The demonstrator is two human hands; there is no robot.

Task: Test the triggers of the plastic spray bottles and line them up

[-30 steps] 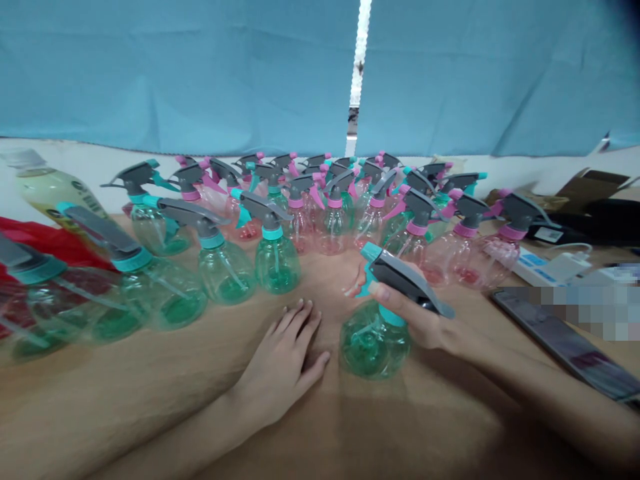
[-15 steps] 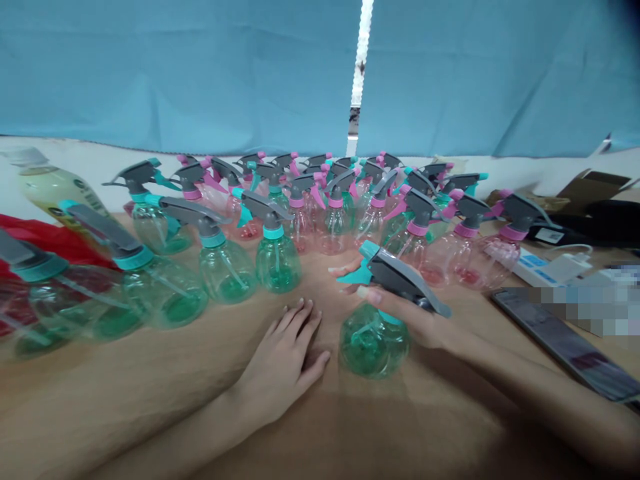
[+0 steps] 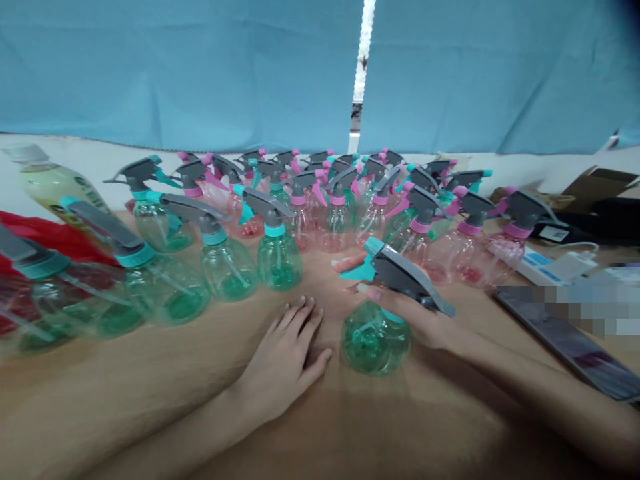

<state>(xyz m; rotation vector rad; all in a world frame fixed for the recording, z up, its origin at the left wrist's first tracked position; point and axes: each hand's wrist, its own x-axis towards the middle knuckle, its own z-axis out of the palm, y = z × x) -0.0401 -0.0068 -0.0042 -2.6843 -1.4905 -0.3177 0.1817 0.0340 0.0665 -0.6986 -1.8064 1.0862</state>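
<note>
My right hand (image 3: 405,307) is wrapped round the neck of a green spray bottle (image 3: 375,343), whose grey head has a teal nozzle and trigger pointing left. The bottle stands slightly tilted on the wooden table (image 3: 320,433). Flat on the tabletop, left of that bottle, lies my left hand (image 3: 283,360) with its fingers apart and nothing in it. The nearest other bottle is a green one (image 3: 279,263) just behind my left hand.
Several green and pink spray bottles (image 3: 337,217) fill the back and left. A phone (image 3: 570,343), a white power strip (image 3: 540,263) and an open cardboard box (image 3: 597,190) lie at right. A capped drink bottle (image 3: 60,187) stands by red plastic (image 3: 37,240) at left.
The view has shifted very slightly. Both hands and the held green bottle keep nearly the same places.
</note>
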